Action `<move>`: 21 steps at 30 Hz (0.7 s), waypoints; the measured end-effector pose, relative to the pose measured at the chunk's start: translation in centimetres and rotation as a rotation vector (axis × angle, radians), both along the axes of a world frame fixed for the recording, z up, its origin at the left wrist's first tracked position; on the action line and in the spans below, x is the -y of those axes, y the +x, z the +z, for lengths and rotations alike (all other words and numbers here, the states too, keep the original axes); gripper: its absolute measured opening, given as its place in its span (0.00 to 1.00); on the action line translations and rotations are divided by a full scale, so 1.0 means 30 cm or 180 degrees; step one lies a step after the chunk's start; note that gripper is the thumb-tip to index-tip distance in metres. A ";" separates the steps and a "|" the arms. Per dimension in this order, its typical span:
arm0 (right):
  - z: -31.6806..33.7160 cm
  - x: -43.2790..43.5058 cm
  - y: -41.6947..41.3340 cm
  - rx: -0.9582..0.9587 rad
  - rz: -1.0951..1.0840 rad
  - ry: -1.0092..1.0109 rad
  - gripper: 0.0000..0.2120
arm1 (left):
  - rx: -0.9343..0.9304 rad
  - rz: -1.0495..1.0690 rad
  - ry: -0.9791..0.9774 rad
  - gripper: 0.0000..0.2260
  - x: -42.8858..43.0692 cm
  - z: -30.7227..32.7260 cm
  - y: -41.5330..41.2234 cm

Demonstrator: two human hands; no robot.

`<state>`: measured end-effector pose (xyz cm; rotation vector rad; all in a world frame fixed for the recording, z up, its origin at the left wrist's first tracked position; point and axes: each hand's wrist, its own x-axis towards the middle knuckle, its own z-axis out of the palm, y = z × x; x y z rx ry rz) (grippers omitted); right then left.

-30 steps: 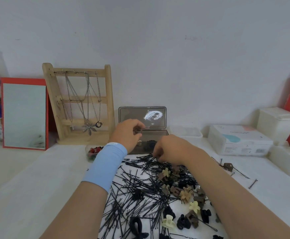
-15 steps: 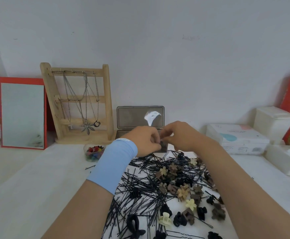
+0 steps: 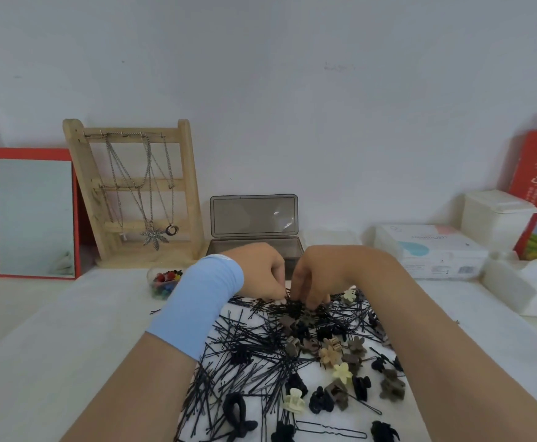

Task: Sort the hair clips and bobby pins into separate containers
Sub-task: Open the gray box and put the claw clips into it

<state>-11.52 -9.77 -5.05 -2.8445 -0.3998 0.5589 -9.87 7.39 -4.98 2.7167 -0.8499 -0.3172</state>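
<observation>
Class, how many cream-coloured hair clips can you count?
3 cream clips: one at the far edge, one in the middle, one nearest the camera. More may be hidden.

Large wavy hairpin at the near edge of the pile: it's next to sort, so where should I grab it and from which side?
Pinch both legs of the large wavy hairpin together near its middle, coming straight down from above. It lies flat and crosswise on the white cloth, mostly free of the bobby pins, so probably nothing snags.
</observation>
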 end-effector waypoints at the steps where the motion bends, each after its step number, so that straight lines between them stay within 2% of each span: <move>1: 0.002 -0.002 -0.003 0.0012 0.0019 0.0064 0.13 | -0.0053 0.0013 -0.0015 0.02 -0.006 0.005 0.000; 7: 0.037 0.001 -0.012 0.0059 -0.0492 0.0312 0.11 | -0.0586 -0.0134 -0.0180 0.06 -0.001 -0.021 0.004; 11: 0.039 0.007 -0.016 0.0007 -0.0390 0.0321 0.09 | -0.0910 -0.0365 -0.0033 0.06 0.004 -0.015 -0.005; 16: 0.011 0.003 -0.006 -0.0043 -0.0337 0.0710 0.14 | -0.0984 -0.0243 0.0017 0.13 -0.001 -0.023 -0.004; 20: 0.014 0.009 0.000 0.0121 -0.0262 0.1007 0.14 | -0.0475 -0.0065 0.0142 0.02 -0.047 0.017 0.023; 21: 0.020 0.007 0.000 0.0163 -0.0287 0.1189 0.14 | -0.0361 -0.0049 0.0183 0.03 -0.061 0.031 0.030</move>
